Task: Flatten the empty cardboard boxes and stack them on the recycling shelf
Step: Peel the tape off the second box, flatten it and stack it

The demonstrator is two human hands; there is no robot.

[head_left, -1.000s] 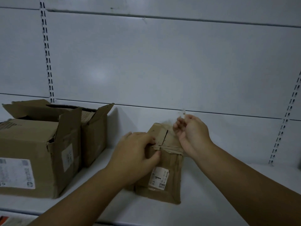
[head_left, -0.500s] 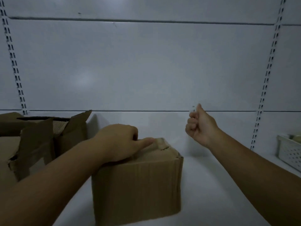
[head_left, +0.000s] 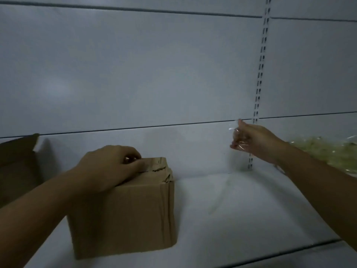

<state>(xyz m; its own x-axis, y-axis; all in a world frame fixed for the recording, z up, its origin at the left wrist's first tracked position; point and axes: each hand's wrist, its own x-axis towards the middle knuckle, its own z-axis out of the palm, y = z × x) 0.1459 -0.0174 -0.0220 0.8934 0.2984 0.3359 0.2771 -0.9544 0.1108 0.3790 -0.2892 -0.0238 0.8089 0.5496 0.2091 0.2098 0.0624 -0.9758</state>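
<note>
A small brown cardboard box [head_left: 135, 215] stands on the white shelf [head_left: 241, 209], its top flaps crumpled and torn. My left hand [head_left: 108, 167] rests on the box's top with fingers curled at the torn flap edge. My right hand [head_left: 251, 141] is raised to the right of the box, well apart from it, and pinches a strip of clear tape [head_left: 238, 138] that hangs crumpled from its fingers.
A larger open cardboard box [head_left: 17, 165] stands at the left edge. A heap of clear plastic film with pale green contents [head_left: 328, 153] lies at the right. A slotted upright [head_left: 258, 89] runs down the white back panel. The shelf's front edge [head_left: 280, 254] crosses the lower right.
The view has swung right, so the large box slid to the left edge. My right hand moved right and away from the small box, carrying the clear tape strip. My left hand stayed on the box top.
</note>
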